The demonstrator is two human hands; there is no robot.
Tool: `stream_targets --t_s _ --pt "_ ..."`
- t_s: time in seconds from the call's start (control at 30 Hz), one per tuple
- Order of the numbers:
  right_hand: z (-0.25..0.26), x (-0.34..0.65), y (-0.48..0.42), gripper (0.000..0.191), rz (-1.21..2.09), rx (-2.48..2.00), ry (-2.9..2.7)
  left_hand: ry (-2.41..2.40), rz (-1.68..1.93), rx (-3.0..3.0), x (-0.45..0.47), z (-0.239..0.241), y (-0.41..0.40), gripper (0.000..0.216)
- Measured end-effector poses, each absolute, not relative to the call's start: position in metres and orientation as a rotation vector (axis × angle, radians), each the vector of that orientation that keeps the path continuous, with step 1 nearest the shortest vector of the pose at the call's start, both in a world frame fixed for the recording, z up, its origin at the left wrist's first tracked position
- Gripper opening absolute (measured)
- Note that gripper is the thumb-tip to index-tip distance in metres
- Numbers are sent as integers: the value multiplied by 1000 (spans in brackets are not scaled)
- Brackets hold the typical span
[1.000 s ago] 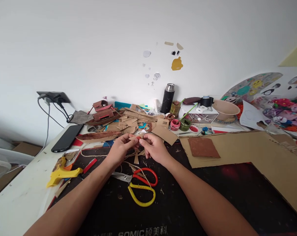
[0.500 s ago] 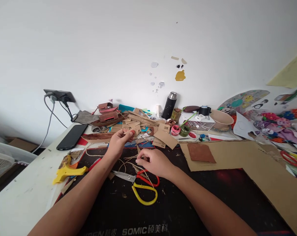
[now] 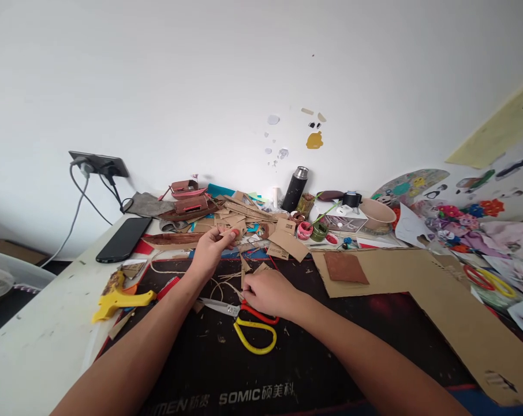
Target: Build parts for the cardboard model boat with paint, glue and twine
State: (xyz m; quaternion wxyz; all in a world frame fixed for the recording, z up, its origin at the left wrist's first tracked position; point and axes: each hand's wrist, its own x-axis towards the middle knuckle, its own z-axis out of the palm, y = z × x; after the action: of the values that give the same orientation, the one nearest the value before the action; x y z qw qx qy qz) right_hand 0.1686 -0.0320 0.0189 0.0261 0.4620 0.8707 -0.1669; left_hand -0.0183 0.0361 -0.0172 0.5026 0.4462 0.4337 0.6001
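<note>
My left hand (image 3: 212,245) is raised before a heap of cardboard scraps (image 3: 244,216), thumb and fingertips pinched together. Something small and reddish shows at the thumb tip, too small to name. My right hand (image 3: 270,292) is low over the black mat, its fingers closed and pointing down beside the scissors (image 3: 255,335). Whatever those fingers pinch is hidden. The scissors lie with blades pointing left, one handle loop red and the other yellow; my right hand partly covers the red loop. Thin pieces of twine (image 3: 218,286) lie on the mat between my hands.
A yellow glue gun (image 3: 123,299) and a black phone (image 3: 123,240) lie at left. An L-shaped cardboard sheet (image 3: 391,268) bearing a brown square (image 3: 346,267) spans the right. Paint jars (image 3: 319,231), a black flask (image 3: 295,189) and a bowl (image 3: 377,214) stand along the wall.
My right hand has dropped slightly, its fingers now closed by the red handle, where they were apart above the twine. My left hand keeps its pinch. The view has turned a little right.
</note>
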Motion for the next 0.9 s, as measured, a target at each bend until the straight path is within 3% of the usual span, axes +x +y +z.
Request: stream_targets --t_s 0.33,0.9 --pt "47 172 0 18 -289 1529 2835 1026 1481 1037 -21 -18 39 54" --pt "24 137 -2 20 -168 1232 2776 1026 1468 1050 -20 -16 38 54"
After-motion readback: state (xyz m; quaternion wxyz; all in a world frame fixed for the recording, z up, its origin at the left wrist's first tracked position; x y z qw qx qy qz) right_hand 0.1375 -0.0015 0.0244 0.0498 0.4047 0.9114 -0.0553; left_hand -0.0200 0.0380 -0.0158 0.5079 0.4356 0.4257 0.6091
